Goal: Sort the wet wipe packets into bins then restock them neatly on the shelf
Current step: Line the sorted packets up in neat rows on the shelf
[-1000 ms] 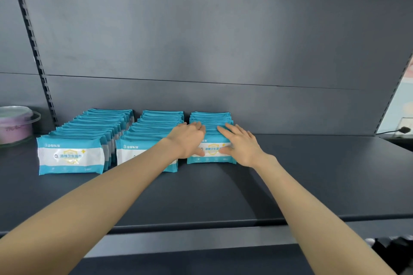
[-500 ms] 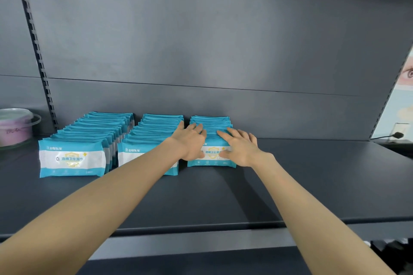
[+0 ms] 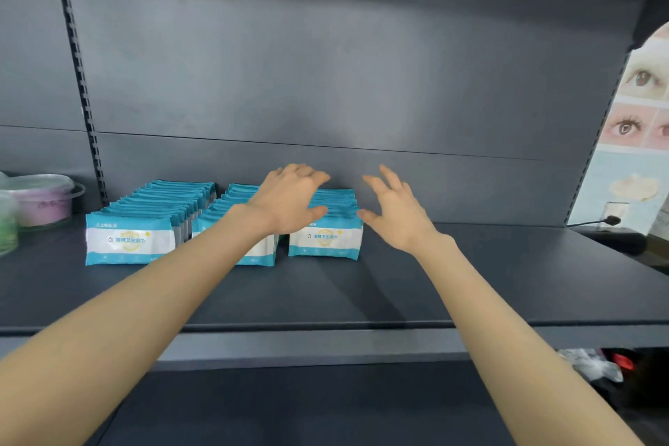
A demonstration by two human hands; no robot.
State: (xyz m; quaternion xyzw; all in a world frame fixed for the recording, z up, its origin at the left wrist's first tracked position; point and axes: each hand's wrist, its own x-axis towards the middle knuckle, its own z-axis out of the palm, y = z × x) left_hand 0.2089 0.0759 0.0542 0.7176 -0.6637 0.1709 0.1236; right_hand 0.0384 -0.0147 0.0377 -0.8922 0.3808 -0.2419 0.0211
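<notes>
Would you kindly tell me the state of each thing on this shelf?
Left row: packets upright, aligned.
Middle row: packets upright, aligned.
Right row: packets upright, aligned.
Left hand: open, over the right row, holding nothing.
Right hand: open, fingers spread, holding nothing.
Pink tub: lid on.

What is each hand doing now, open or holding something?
Left hand: open, over the right row of wet wipe packets.
Right hand: open, holding nothing.

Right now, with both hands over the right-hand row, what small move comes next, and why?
Probably withdraw both hands for more packets: left hand and right hand are open and empty, the right row looks even, and the shelf beside it has room.
</notes>
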